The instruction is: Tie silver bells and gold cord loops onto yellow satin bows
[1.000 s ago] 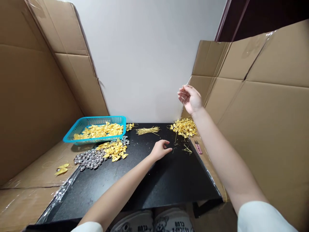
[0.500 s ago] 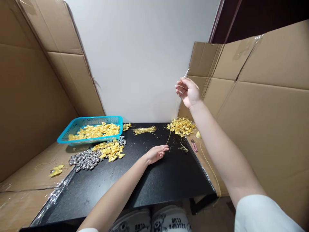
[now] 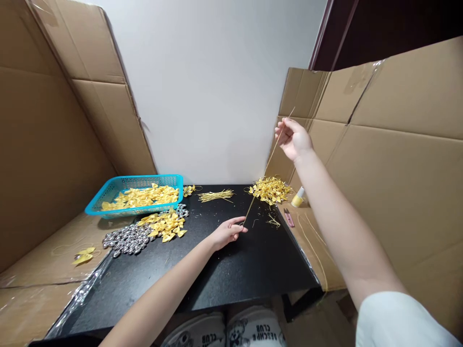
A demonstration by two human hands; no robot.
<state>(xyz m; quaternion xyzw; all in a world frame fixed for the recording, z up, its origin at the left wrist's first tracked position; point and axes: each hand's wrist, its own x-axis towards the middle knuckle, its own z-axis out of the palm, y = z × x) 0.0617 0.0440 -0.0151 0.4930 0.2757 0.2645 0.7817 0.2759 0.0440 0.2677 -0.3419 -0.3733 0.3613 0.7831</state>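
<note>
A black surface (image 3: 224, 279) runs between tall cardboard walls toward a white far wall. The left hand (image 3: 226, 233) lies low over the middle of the surface, palm down. Its grip is closed, with thumb and forefinger pinched on the lower end of a gold cord (image 3: 265, 169). The right hand (image 3: 294, 140) is raised high at the far right, forearm sloping up and palm turned to the left. Its grip is also closed, fingertips nipping the cord near its upper end, and a short tail pokes up past them. The cord runs in a straight, taut slant between the two hands, above the surface.

Half a second ago the left hand lay flat with its fingers stretched out beside a slack cord. Now it has pinched the end, and the cord is drawn tight.

A heap of gold bows (image 3: 270, 189) lies at the far right of the surface, just beyond the cord's lower end. Pink snips (image 3: 288, 218) and a yellow thread spool (image 3: 298, 197) sit at the right edge. A bundle of cut cords (image 3: 217, 195) lies at the far middle. To the left, a teal basket (image 3: 108, 193) holds yellow ribbon bows. More yellow bows (image 3: 164, 224) and silver beads (image 3: 126, 238) are piled near it.
</note>
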